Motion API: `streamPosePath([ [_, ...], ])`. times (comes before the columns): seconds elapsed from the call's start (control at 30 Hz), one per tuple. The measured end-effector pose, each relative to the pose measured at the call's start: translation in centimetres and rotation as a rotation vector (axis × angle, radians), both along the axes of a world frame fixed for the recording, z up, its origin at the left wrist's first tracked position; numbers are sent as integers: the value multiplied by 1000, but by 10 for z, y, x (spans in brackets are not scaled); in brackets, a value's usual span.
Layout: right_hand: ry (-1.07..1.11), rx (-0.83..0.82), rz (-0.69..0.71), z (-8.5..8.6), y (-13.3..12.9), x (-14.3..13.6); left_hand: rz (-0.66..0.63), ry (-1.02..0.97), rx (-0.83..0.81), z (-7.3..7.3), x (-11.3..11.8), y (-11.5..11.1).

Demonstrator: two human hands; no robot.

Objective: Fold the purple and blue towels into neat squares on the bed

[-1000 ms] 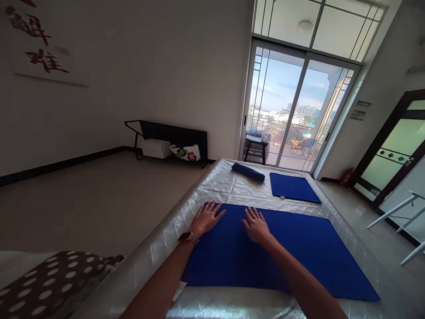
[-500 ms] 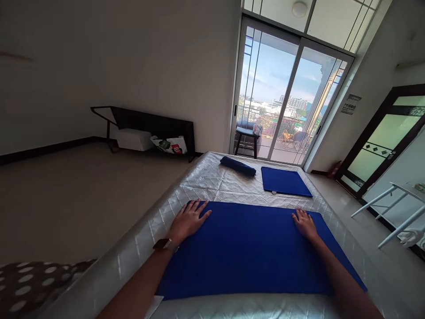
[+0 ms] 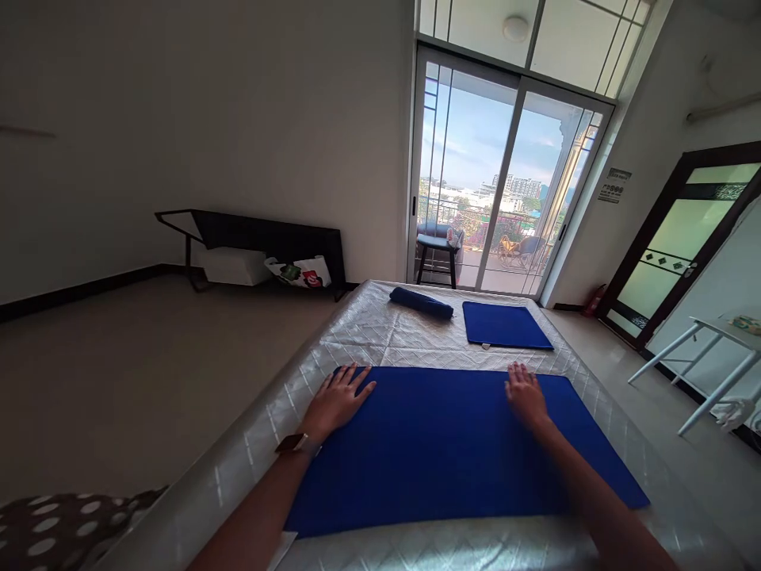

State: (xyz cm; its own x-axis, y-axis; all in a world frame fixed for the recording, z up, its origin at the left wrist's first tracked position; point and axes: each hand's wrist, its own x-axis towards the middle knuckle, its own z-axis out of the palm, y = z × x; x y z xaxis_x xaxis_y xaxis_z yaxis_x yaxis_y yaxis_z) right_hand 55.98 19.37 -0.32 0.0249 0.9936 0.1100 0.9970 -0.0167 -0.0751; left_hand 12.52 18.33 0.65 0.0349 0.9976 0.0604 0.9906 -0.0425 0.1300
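Note:
A flat blue mat lies spread out on the quilted mattress. My left hand rests palm down on its far left corner, fingers spread, a watch on the wrist. Along the far edge, right of the middle, my right hand lies flat with its fingers stretched out. Neither hand grips anything. Beyond the mat are a rolled dark blue cloth and a smaller flat blue piece with a small pale tag at its near edge.
By the wall stands a black bench with a white box and a printed bag. A brown polka-dot cloth is at lower left, a white table at right. Sliding glass doors stand behind the mattress.
My right hand has slid left along the mat's far edge, toward the middle. The left hand stays on its corner. The view has shifted slightly.

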Motion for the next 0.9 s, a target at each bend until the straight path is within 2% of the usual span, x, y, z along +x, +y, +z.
streamPosePath([
  [0.13,60,-49,351,-14,-4,-75,-7,-13,-29,3,-1,-1],
  [0.2,75,-77,412,-16,-3,-96,-6,-9,-33,5,0,-2],
  [0.27,80,-88,394,-14,-2,-97,-1,3,-31,6,1,-3],
  [0.37,76,-105,332,-5,1,-63,2,26,-30,6,1,-2],
  [0.47,36,-137,128,8,0,-4,4,42,-19,3,2,-1],
  [0.57,-6,-102,-102,21,-4,56,7,31,1,2,1,-1],
  [0.67,-23,-46,-200,34,-13,96,3,18,11,1,1,0],
  [0.73,-29,-17,-225,40,-19,107,-1,5,14,1,1,0],
  [0.8,-37,12,-247,45,-24,104,-4,-10,15,1,1,1],
  [0.9,-40,50,-196,47,-34,67,-3,-30,20,-1,0,2],
])
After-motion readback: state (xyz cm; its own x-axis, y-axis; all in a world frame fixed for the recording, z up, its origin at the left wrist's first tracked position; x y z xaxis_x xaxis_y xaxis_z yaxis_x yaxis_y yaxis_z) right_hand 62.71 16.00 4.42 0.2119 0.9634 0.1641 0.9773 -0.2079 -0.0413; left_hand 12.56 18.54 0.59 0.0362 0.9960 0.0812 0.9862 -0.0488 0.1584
